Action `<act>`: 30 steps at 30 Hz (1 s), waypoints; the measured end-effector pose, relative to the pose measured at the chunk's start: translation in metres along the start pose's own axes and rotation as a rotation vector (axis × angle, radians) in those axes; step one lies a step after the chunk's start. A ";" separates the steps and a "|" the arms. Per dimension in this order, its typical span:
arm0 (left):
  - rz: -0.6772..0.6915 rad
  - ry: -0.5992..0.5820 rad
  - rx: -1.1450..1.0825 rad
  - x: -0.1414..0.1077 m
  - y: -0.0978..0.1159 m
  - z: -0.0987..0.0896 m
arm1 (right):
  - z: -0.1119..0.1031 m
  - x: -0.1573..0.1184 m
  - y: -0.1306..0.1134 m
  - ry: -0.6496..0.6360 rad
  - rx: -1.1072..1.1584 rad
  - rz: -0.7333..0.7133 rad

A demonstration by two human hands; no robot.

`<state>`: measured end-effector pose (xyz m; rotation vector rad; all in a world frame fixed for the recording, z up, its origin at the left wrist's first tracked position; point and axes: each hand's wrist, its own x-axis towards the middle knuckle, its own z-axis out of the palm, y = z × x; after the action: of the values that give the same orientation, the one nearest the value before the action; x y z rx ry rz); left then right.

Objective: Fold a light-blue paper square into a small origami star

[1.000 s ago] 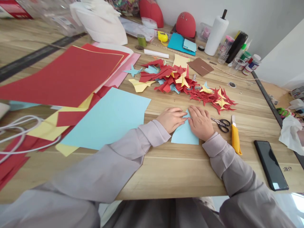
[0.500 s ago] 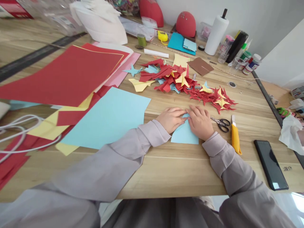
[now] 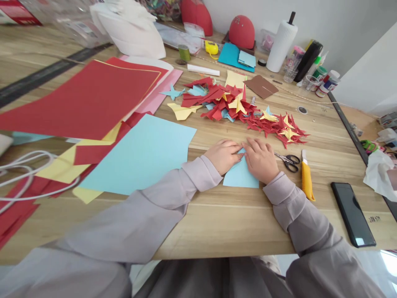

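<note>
So the person's got both hands down on a small light-blue piece of paper (image 3: 242, 176) on the wooden table (image 3: 223, 227), right in front of them. The left hand (image 3: 223, 156) has its fingers lying close together across the paper's upper part, while the right hand (image 3: 262, 160) lies palm down with its fingers a bit spread, tips nearly meeting the left's. Can't tell if either one's pinching an edge under there. Black-handled scissors (image 3: 290, 163) sit just beside the right hand, then a yellow-handled knife (image 3: 307, 182). A big light-blue sheet (image 3: 142, 153) lies left, and folded red, yellow and blue paper pieces (image 3: 269, 126) are heaped beyond the hands.
</note>
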<state>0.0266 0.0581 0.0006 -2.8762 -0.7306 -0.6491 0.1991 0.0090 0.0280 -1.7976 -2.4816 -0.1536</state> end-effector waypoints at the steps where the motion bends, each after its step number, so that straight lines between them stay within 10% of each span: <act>1: 0.006 0.006 0.013 0.001 0.000 0.000 | -0.001 0.000 -0.001 -0.002 -0.010 -0.002; 30: 0.100 0.091 0.016 -0.047 0.031 -0.035 | 0.002 -0.003 -0.002 0.014 0.027 0.034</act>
<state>-0.0091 0.0038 0.0128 -2.8261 -0.5730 -0.7511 0.1982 0.0061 0.0261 -1.8204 -2.4301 -0.1299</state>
